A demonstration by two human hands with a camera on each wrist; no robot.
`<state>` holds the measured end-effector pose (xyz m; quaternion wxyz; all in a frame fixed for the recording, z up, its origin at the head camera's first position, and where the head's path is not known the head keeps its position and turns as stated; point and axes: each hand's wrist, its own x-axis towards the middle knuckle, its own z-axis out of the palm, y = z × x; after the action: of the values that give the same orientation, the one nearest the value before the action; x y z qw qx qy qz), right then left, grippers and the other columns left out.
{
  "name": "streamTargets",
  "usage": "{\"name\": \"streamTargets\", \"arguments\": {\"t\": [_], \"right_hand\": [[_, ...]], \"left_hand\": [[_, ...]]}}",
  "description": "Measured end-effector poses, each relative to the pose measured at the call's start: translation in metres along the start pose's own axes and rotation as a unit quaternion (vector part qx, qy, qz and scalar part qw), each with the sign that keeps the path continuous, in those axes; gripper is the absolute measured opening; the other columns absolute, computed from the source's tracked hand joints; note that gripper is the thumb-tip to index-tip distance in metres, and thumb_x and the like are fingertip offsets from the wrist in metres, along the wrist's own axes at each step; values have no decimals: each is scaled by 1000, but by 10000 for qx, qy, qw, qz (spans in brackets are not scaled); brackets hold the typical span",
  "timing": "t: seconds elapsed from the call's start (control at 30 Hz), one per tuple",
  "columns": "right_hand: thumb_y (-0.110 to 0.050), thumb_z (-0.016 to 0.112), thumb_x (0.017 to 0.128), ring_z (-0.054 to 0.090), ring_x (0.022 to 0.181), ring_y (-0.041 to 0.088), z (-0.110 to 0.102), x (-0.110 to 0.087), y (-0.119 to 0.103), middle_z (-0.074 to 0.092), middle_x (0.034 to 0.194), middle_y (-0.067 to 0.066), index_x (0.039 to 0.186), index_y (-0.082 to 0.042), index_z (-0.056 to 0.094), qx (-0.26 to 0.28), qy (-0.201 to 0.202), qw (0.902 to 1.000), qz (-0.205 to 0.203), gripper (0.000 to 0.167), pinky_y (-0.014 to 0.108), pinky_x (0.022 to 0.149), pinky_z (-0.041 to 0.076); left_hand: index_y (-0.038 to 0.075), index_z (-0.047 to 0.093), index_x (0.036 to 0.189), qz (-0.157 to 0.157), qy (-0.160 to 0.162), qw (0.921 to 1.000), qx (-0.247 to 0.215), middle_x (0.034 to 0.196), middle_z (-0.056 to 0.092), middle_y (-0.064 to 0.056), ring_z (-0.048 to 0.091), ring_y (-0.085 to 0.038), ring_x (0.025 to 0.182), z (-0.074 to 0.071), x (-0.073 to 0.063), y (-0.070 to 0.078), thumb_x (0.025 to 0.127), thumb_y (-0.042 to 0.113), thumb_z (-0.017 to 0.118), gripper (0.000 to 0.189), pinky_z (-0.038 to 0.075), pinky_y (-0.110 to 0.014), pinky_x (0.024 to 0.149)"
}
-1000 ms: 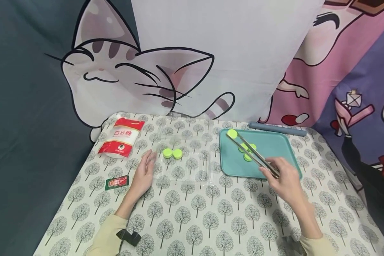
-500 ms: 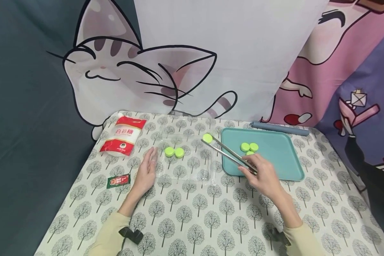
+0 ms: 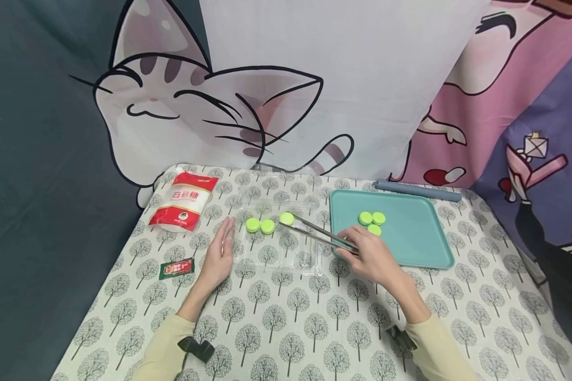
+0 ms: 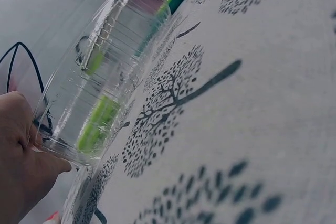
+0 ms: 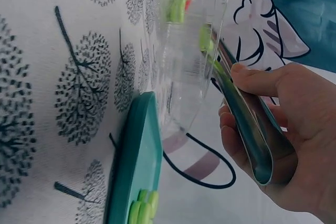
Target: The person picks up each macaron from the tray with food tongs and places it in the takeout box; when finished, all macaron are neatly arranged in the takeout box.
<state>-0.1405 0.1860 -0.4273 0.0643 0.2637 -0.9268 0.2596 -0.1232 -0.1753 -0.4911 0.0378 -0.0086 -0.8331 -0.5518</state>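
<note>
My right hand [image 3: 369, 254] holds metal tongs [image 3: 321, 231] with fingers and thumb round their arms. Their tips pinch a round lime-green macaron [image 3: 287, 218] above the clear plastic box [image 3: 277, 270]. Inside this box, two more green macarons [image 3: 260, 226] sit side by side towards the left. My left hand [image 3: 218, 258] touches the box's left wall with fairly straight fingers; in the left wrist view its thumb [image 4: 58, 166] lies by the wall. Three green macarons [image 3: 372, 221] lie on the teal tray [image 3: 419, 233], at the right.
A red and white bag [image 3: 183, 201] with Chinese print lies at the back left. Nearer is a small green and red packet [image 3: 176, 269]. The box's clear lid [image 3: 281, 182] stands open behind it. A grey-blue rod [image 3: 416, 190] lies behind the tray on the tree-print cloth.
My right hand has carried the tongs and the pinched macaron leftward from over the tray to over the box. The left hand has stayed at the box's left side.
</note>
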Motion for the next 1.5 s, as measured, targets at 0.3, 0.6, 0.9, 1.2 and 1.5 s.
{"name": "streamTargets", "arguments": {"t": [0.3, 0.6, 0.9, 1.2, 1.5], "right_hand": [[-21, 79, 88, 70, 93, 27, -6, 17, -12, 72, 107, 12, 112, -2, 69, -358, -470, 9982, -78, 33, 43, 83, 64], [-20, 82, 85, 61, 72, 15, -8, 30, -26, 68, 99, 8, 111, -1, 70, -987, -802, 9917, -168, 34, 25, 64, 59], [-18, 83, 84, 55, 65, 13, -8, 36, -31, 69, 98, 12, 110, 0, 70, -1082, -936, 9896, -124, 35, 20, 55, 52], [-22, 81, 86, 69, 86, 25, -12, 24, -24, 68, 100, 9, 111, -2, 69, -774, -615, 9951, 3, 35, 37, 73, 64], [-18, 80, 86, 67, 83, 24, -24, 5, -12, 68, 99, 10, 110, -2, 68, -412, -181, 9990, 75, 31, 41, 73, 64]], "left_hand": [[0, 13, 161, -54, -20, 10000, 23, 166, 27, -13, 29, -33, 153, 0, 2, 3, 108, 5, 33, 57, 15, -47, 131], [1, 12, 162, -194, -96, 9998, -6, 167, 25, -11, 25, -32, 155, 0, 0, 4, 108, 6, 34, 58, 11, -45, 132], [1, 15, 161, -232, -10, 9997, 102, 167, 23, -17, 19, -38, 156, 0, 0, 3, 107, 6, 36, 58, 10, -52, 131], [5, 16, 162, -321, -13, 9994, 133, 169, 20, -14, 16, -36, 157, 0, 0, 4, 108, 9, 36, 58, 10, -51, 132], [6, 17, 162, -421, 28, 9990, 133, 169, 19, -16, 17, -39, 156, 1, -1, 3, 107, 10, 37, 58, 11, -54, 131]]}}
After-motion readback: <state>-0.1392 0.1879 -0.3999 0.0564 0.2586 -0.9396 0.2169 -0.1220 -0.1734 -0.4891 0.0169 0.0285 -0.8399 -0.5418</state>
